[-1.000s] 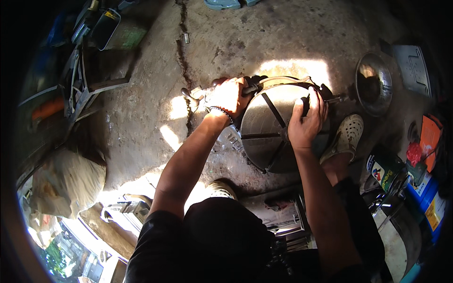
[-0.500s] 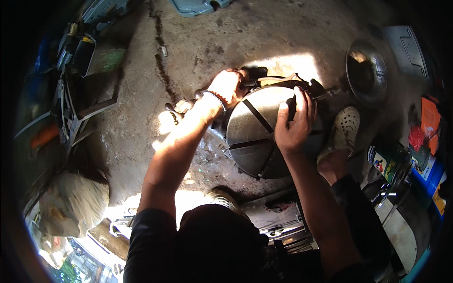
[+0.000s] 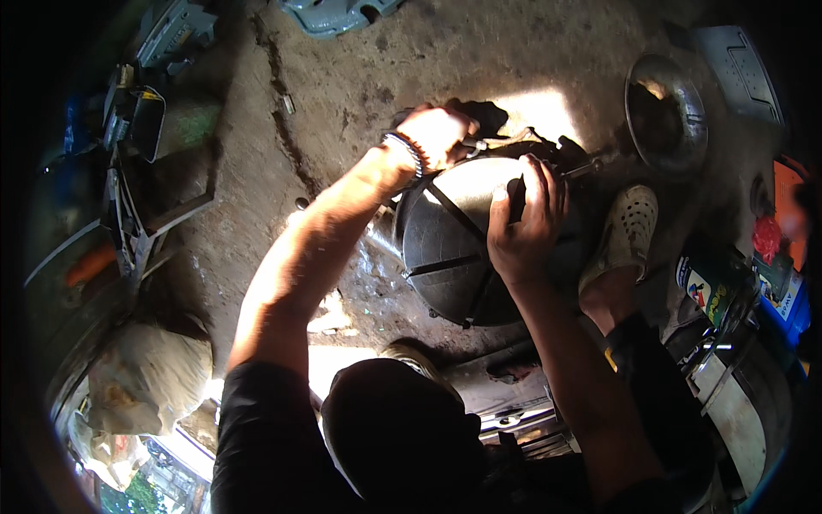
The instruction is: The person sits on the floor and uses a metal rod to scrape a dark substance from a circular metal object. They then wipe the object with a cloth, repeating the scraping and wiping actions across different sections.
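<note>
A round grey metal table with radial slots (image 3: 441, 295), like a machine's rotary table, lies on the floor before me. At its far left rim my left hand (image 3: 435, 137) is closed, wearing a beaded bracelet; what its fingers grip is hidden. Beyond the knuckles is a dark shape or shadow (image 3: 484, 116). My right hand (image 3: 524, 236) rests on the disc's top towards the right, fingers stretched forward and thumb apart, holding nothing. Mechanical parts (image 3: 531, 137) stick out along the far rim, with a short rod (image 3: 582, 169) at the right.
A metal basin (image 3: 668, 116) stands at the far right beside a grey panel (image 3: 738, 73). My foot in a light clog (image 3: 632, 224) is right of the disc. Cans and containers (image 3: 706, 287) stand at right. Left are a metal frame (image 3: 128, 227) and a bulging bag (image 3: 150, 377).
My left hand has moved right and slightly away along the far rim. My right hand stays on the disc. The view has shifted slightly.
</note>
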Demonstrator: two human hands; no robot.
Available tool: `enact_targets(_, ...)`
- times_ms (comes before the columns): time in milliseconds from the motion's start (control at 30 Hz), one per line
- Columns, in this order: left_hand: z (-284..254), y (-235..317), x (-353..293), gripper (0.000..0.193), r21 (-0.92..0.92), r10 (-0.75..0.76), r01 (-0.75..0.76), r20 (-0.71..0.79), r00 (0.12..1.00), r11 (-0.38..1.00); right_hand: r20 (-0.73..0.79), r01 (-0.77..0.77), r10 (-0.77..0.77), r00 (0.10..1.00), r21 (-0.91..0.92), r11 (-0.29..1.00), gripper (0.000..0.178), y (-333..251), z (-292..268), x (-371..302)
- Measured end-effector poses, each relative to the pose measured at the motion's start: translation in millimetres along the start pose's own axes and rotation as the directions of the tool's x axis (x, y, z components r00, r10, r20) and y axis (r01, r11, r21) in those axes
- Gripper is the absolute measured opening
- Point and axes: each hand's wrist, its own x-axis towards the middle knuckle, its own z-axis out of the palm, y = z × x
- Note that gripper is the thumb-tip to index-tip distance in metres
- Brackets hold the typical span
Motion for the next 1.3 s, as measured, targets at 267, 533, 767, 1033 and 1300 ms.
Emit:
enact_targets(267,-5,2,49,0.027,0.140,0.101,-0.142,0.262,0.960,0.980,0.011,0.020,-0.020,1.000,0.041,0.999,0.046,0,-3,-2)
enact_targets(533,-6,8,65,0.038,0.082,0.066,-0.094,0.301,0.952,0.992,0.040,-0.012,0.009,0.999,0.075,0.997,0.046,-4,-8,-2)
enact_targets(767,-3,27,88,0.028,-0.176,-0.193,0.157,-0.206,0.959,0.972,0.065,-0.032,0.030,0.997,0.026,0.999,0.049,-2,-8,2)
enact_targets(1033,-190,52,99,0.048,-0.469,-0.413,0.153,-0.525,0.744,0.870,0.151,-0.115,0.112,0.982,0.011,0.993,0.050,-10,-23,9)
enact_targets(1300,-193,81,-69,0.033,-0.779,-0.799,0.201,-0.600,0.036,0.594,0.320,-0.094,0.116,0.940,-0.085,0.992,0.067,-4,-40,2)
